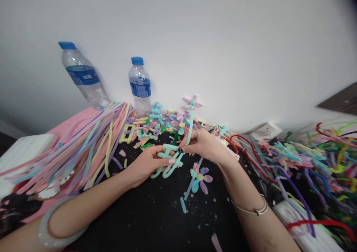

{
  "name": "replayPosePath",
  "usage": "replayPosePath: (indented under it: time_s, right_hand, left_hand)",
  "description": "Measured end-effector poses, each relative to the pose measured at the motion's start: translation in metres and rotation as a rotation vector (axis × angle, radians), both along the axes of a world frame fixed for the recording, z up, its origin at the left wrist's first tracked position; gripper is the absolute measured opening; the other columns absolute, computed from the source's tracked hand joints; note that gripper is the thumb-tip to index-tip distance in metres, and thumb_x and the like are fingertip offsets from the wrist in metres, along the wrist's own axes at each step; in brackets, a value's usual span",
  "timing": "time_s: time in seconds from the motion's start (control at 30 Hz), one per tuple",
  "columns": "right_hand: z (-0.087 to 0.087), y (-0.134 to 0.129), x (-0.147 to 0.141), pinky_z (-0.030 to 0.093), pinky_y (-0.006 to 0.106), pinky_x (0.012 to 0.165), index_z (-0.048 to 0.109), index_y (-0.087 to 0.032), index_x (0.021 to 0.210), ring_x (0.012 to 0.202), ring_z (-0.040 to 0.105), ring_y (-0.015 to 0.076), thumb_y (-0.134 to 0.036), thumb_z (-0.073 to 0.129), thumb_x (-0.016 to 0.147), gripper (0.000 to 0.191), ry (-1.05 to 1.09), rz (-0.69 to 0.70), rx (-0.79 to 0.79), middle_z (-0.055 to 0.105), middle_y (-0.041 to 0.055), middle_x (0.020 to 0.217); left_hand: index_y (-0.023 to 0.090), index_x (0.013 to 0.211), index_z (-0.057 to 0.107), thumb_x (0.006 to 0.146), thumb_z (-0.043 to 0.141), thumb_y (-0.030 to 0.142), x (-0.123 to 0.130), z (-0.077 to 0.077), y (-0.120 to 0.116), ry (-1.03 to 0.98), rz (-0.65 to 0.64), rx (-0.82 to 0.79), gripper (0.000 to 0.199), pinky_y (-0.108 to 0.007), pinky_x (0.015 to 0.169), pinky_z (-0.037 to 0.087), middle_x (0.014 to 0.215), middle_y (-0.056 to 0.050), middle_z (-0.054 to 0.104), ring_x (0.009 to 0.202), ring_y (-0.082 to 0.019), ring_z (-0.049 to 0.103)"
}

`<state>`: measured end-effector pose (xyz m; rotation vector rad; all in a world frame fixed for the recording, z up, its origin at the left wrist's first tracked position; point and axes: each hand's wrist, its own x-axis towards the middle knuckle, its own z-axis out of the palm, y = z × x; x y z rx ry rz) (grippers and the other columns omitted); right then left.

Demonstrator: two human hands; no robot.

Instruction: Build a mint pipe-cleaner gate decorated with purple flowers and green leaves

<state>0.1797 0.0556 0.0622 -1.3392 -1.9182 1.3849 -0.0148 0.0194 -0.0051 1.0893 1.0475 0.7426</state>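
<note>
My left hand is closed on a mint-green pipe cleaner shape, bent into bars and loops that hang below the fingers. Beside it, my right hand pinches a mint-green pipe cleaner at the shape's right side. A straight length of the same colour rises above the right fingers; whether it joins the shape is unclear. Just beneath the right hand lies a pipe cleaner flower with pink, purple and blue petals. A short turquoise piece rests on the black tabletop.
Long pastel pipe cleaners lie in a bundle at left. Two plastic bottles, one tilted and one upright, stand by the wall. Small pipe cleaner pieces are heaped behind my hands. More coloured pipe cleaners pile up at right.
</note>
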Motion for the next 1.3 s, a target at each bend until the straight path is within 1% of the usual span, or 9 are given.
replayPosePath:
  time_s: [0.1, 0.23, 0.47, 0.57, 0.67, 0.73, 0.87, 1.03, 1.3]
  right_hand:
    - [0.003, -0.002, 0.0, 0.042, 0.021, 0.049, 0.066, -0.014, 0.071, 0.05, 0.052, 0.0088, -0.018, 0.065, 0.07, 0.004, -0.013, 0.011, 0.046, 0.059, -0.0027, 0.058]
    - [0.003, 0.0, 0.005, 0.04, 0.021, 0.046, 0.061, -0.015, 0.065, 0.047, 0.05, 0.0087, -0.022, 0.059, 0.077, 0.014, -0.02, 0.05, 0.125, 0.056, -0.0026, 0.055]
    - [0.0, 0.001, 0.004, 0.039, 0.021, 0.044, 0.055, -0.016, 0.062, 0.044, 0.05, 0.0089, -0.021, 0.056, 0.077, 0.016, -0.01, 0.019, 0.109, 0.058, -0.002, 0.054]
    - [0.001, 0.0, 0.003, 0.04, 0.02, 0.044, 0.054, -0.016, 0.063, 0.046, 0.052, 0.0095, -0.021, 0.058, 0.076, 0.014, -0.045, -0.003, 0.115, 0.06, -0.0017, 0.055]
    - [0.004, -0.002, 0.001, 0.041, 0.02, 0.045, 0.056, -0.016, 0.064, 0.047, 0.054, 0.0098, -0.018, 0.058, 0.075, 0.012, -0.087, 0.001, 0.132, 0.06, -0.0018, 0.055]
    - [0.006, -0.003, 0.0, 0.041, 0.02, 0.046, 0.057, -0.016, 0.064, 0.048, 0.056, 0.01, -0.017, 0.057, 0.075, 0.011, -0.105, 0.012, 0.138, 0.06, -0.0019, 0.055]
    - [0.007, -0.005, -0.002, 0.042, 0.02, 0.047, 0.058, -0.016, 0.066, 0.049, 0.057, 0.0107, -0.015, 0.056, 0.076, 0.009, -0.125, 0.038, 0.131, 0.06, -0.0015, 0.056]
    - [0.005, -0.005, -0.003, 0.038, 0.02, 0.046, 0.059, -0.015, 0.067, 0.05, 0.055, 0.0107, -0.014, 0.055, 0.076, 0.009, -0.207, 0.078, 0.21, 0.059, -0.001, 0.055]
    - [-0.004, -0.003, -0.01, 0.034, 0.019, 0.047, 0.064, -0.013, 0.068, 0.053, 0.051, 0.0096, -0.013, 0.061, 0.073, 0.006, -0.233, 0.046, 0.288, 0.056, -0.0017, 0.056]
  left_hand:
    - [0.017, 0.088, 0.063, 0.063, 0.077, 0.034, 0.001, 0.003, 0.0, -0.004, -0.015, 0.003, 0.033, -0.018, 0.041, 0.022, 0.063, 0.003, 0.059, 0.047, -0.007, 0.044]
    - [0.017, 0.088, 0.063, 0.064, 0.076, 0.035, 0.001, 0.004, 0.0, 0.003, -0.019, -0.002, 0.032, -0.017, 0.04, 0.019, 0.057, 0.004, 0.056, 0.046, -0.007, 0.042]
    - [0.017, 0.09, 0.063, 0.065, 0.075, 0.037, 0.0, -0.001, 0.0, 0.025, -0.013, -0.006, 0.034, -0.018, 0.038, 0.016, 0.054, 0.004, 0.056, 0.043, -0.008, 0.043]
    - [0.018, 0.093, 0.063, 0.068, 0.073, 0.038, 0.0, 0.001, 0.0, -0.02, -0.024, -0.031, 0.034, -0.018, 0.039, 0.025, 0.066, -0.001, 0.064, 0.052, -0.011, 0.054]
    - [0.019, 0.093, 0.064, 0.073, 0.069, 0.041, 0.001, 0.004, 0.0, -0.104, -0.039, -0.058, 0.031, -0.02, 0.05, 0.04, 0.078, -0.003, 0.068, 0.07, -0.017, 0.064]
    - [0.019, 0.092, 0.063, 0.075, 0.067, 0.044, 0.001, 0.005, 0.0, -0.146, -0.043, -0.075, 0.03, -0.023, 0.057, 0.045, 0.079, -0.004, 0.069, 0.076, -0.018, 0.065]
    - [0.018, 0.093, 0.064, 0.076, 0.065, 0.046, 0.001, 0.005, -0.001, -0.139, -0.018, -0.074, 0.033, -0.023, 0.058, 0.046, 0.079, -0.004, 0.068, 0.073, -0.017, 0.065]
    - [0.019, 0.092, 0.066, 0.076, 0.066, 0.043, 0.002, 0.005, -0.001, -0.173, -0.037, -0.072, 0.029, -0.02, 0.057, 0.045, 0.074, 0.0, 0.066, 0.064, -0.012, 0.06]
    - [0.02, 0.095, 0.066, 0.076, 0.067, 0.04, 0.002, 0.003, -0.001, -0.218, -0.049, -0.086, 0.028, -0.024, 0.072, 0.051, 0.082, -0.001, 0.069, 0.076, -0.014, 0.065]
